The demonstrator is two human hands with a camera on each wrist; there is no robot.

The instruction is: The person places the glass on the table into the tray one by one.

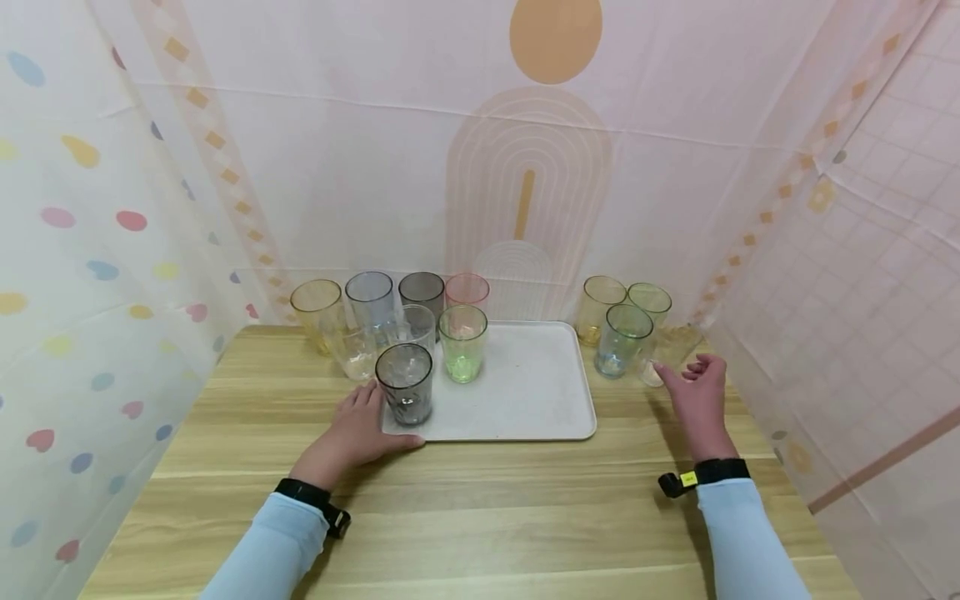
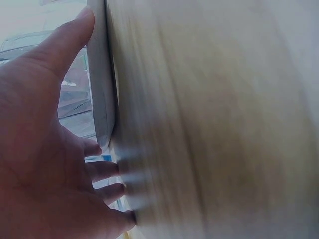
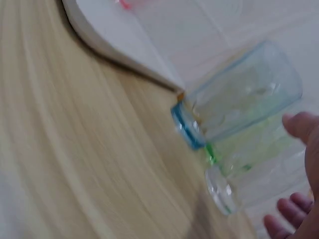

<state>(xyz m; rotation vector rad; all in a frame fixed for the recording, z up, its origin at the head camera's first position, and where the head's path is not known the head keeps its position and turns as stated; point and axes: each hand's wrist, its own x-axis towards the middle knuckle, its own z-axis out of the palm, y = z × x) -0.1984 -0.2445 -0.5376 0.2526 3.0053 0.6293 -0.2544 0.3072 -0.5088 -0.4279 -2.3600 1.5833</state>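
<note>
My left hand (image 1: 362, 429) rests at the near left corner of a white tray (image 1: 525, 387). Its thumb (image 2: 75, 37) lies along the tray's front edge, with the other fingers spread by the left side. A smoky grey glass (image 1: 406, 392) stands on that corner, right beside the hand. My right hand (image 1: 701, 400) is by the glasses on the right, thumb and fingers apart around the near side of a clear glass (image 3: 222, 191). Beside this one stands a blue-based glass (image 3: 244, 94), with a green glass (image 1: 651, 300) behind.
On the tray's left part are a green glass (image 1: 462, 342), a pink glass (image 1: 467, 289), a dark glass (image 1: 422, 289) and others. A yellow glass (image 1: 315, 312) stands left of the tray. An amber glass (image 1: 598, 312) is at the back right, near the patterned cloth (image 1: 375, 192).
</note>
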